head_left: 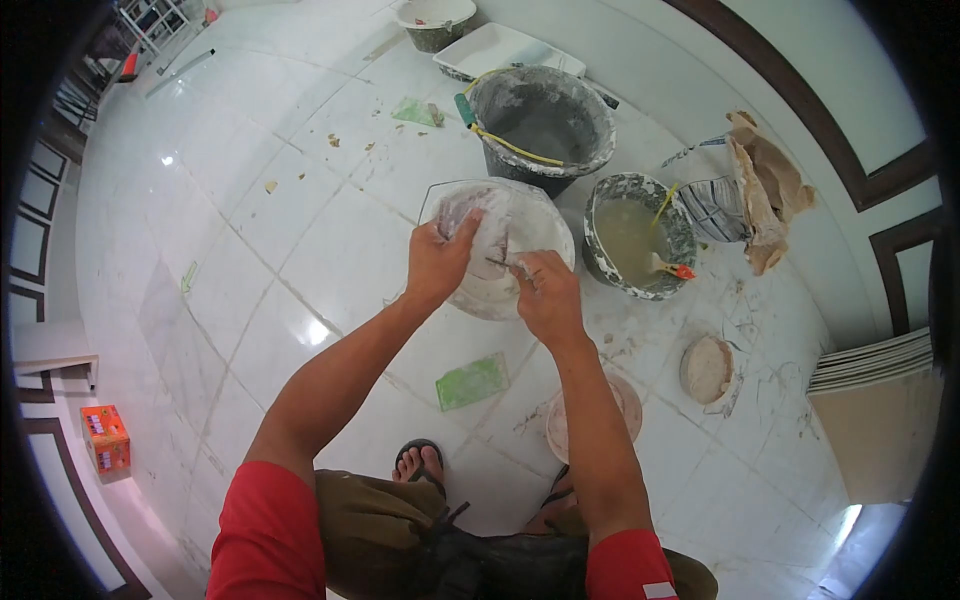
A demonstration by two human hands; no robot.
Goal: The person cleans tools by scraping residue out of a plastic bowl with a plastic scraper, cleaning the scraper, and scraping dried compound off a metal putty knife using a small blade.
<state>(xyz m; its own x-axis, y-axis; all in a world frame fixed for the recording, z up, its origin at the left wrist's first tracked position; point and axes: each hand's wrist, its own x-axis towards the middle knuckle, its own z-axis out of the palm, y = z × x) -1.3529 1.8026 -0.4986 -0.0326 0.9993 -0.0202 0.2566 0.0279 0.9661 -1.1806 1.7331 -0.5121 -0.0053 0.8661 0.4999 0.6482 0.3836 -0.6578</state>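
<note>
Both arms stretch forward, the wrists converging over a round white tub (556,232). The left hand (442,262) grips a whitish, filmy-looking piece (490,222) above the tub's mouth, thumb on top; the right hand (548,290) curls its fingers at the piece's edge (whether they pinch it, I cannot tell). Beyond stands a black bucket (588,150), crusted with pale residue.

Glossy white tile floor (240,215), joints running diagonally, bright glare (315,330) at left of centre, pale wall (700,70) upper right, dark brown trim (780,72) on it, dark-edged panels along left wall (62,255), bluish-white light (850,550) low right.
</note>
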